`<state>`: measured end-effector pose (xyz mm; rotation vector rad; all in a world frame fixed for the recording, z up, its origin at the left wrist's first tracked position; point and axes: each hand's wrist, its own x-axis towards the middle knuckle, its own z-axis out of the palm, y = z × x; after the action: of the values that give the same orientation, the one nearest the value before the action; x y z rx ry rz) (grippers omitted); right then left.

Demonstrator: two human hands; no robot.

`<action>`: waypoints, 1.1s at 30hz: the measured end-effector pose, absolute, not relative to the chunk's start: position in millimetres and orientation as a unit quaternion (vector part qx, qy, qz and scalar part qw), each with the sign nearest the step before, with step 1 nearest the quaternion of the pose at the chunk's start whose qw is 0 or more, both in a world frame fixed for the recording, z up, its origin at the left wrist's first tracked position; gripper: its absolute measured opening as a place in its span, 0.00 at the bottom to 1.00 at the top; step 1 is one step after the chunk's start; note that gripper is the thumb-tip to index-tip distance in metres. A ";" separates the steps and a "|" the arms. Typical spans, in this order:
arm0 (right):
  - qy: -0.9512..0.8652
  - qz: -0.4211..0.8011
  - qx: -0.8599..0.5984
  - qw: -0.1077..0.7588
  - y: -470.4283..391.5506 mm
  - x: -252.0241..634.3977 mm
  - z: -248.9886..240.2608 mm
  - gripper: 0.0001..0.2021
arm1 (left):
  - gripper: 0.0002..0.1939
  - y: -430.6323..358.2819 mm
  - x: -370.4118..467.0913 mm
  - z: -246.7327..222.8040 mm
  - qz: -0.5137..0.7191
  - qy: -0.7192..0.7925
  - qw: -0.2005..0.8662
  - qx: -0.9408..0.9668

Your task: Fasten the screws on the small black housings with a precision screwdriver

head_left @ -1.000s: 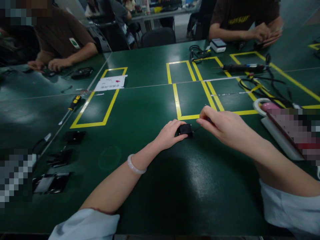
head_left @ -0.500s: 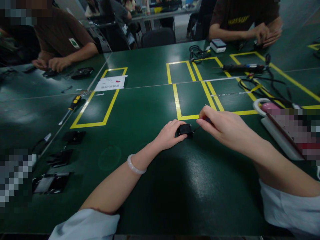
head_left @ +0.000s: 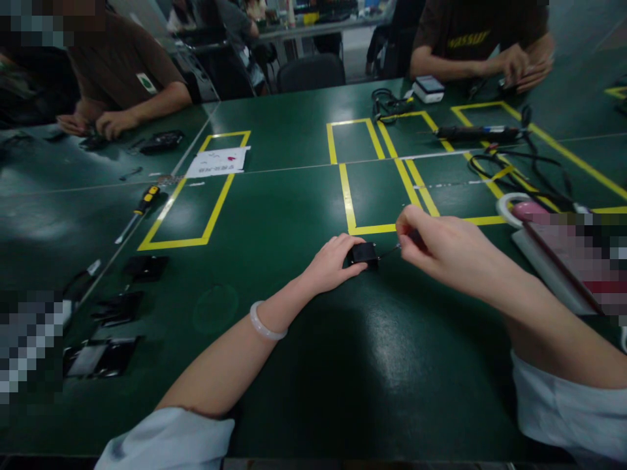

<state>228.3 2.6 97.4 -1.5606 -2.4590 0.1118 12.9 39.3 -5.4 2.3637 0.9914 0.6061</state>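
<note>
Both sleeves lie over the near edge of the table, pale blue, with a white bangle on the left wrist. Toward the near left part of the table lie, one beyond the next, a shiny packet, a crumpled black piece and a flat black part. Left of them sits something pixelated, too masked to tell.

Well in from the near edge, the block, small and black, is on the table. The left hand grasps it, thumb on its near side and fingers on its far side. The right hand has its fingertips pinched on a thin dark strand that runs to the block's right side; whether it is a cord or a slim tool I cannot tell. Just beyond both hands runs yellow tape, marking out rectangles.

Toward the right edge lies a partly pixelated case with a white ring by it. Farther in, on the left, are a screwdriver with a yellow and black handle and a paper sheet across the tape. On the right lies a long black tool with looped cable. Near the far edge sit a coiled lead and a white box. Two co-workers are at that edge, their hands on small dark things, with a black chair between them
</note>
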 end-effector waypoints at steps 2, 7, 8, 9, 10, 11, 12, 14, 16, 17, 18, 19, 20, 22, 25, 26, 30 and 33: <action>-0.840 0.030 -0.531 0.113 2.7 227.8 97.1 0.06 | 0.17 39.1 12.9 -5.7 0.224 0.366 0.249 0.868; -0.835 0.017 -0.540 0.109 4.5 227.4 94.0 0.11 | 0.18 39.1 12.2 -6.2 0.216 0.370 0.251 0.868; -0.834 0.020 -0.541 0.110 4.8 227.7 93.6 0.10 | 0.18 39.2 12.0 -6.2 0.216 0.369 0.252 0.868; -0.835 0.026 -0.539 0.113 5.0 228.2 93.4 0.10 | 0.18 39.2 11.9 -6.2 0.216 0.368 0.253 0.869; -0.836 0.033 -0.534 0.118 5.1 228.7 93.3 0.09 | 0.18 39.2 11.8 -6.1 0.217 0.367 0.253 0.869; -0.839 0.039 -0.529 0.124 5.0 229.2 93.3 0.09 | 0.18 39.2 11.8 -6.1 0.217 0.367 0.253 0.869; -0.841 0.044 -0.524 0.130 4.9 229.6 93.5 0.09 | 0.18 39.1 11.7 -6.1 0.217 0.367 0.253 0.869; -0.843 0.054 -0.517 0.137 4.5 229.9 94.2 0.09 | 0.18 39.1 11.9 -6.1 0.219 0.366 0.253 0.868; -0.843 0.058 -0.517 0.137 4.0 229.5 95.2 0.08 | 0.18 39.0 12.2 -6.2 0.220 0.365 0.253 0.868; -0.842 0.058 -0.519 0.135 3.8 229.1 95.7 0.08 | 0.17 39.0 12.3 -6.2 0.220 0.366 0.253 0.868; -0.842 0.055 -0.520 0.132 3.7 228.7 96.1 0.08 | 0.17 39.0 12.5 -6.3 0.219 0.368 0.252 0.868; -0.842 0.052 -0.521 0.127 3.7 228.2 96.3 0.09 | 0.17 39.0 12.6 -6.4 0.218 0.370 0.250 0.868; -0.842 0.047 -0.522 0.123 3.7 227.9 96.4 0.10 | 0.17 39.0 12.7 -6.5 0.217 0.373 0.249 0.867; -0.842 0.042 -0.525 0.118 3.9 227.5 96.1 0.12 | 0.18 39.0 12.7 -6.5 0.215 0.374 0.247 0.868; -0.839 0.045 -0.529 0.117 4.0 227.5 95.2 0.11 | 0.18 39.1 12.4 -6.0 0.214 0.372 0.248 0.868; -0.839 0.044 -0.529 0.119 4.0 227.6 95.1 0.10 | 0.18 39.1 12.3 -5.6 0.213 0.372 0.249 0.868; -0.843 0.048 -0.521 0.125 3.1 227.6 95.5 0.08 | 0.18 38.8 12.2 -3.8 0.210 0.371 0.252 0.869; -0.844 0.054 -0.518 0.129 2.6 227.2 96.3 0.07 | 0.17 38.6 12.3 -3.2 0.212 0.370 0.252 0.869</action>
<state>227.2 2.6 96.3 -1.5065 -2.4530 0.1560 12.3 38.6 -3.2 2.3628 1.0059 0.5777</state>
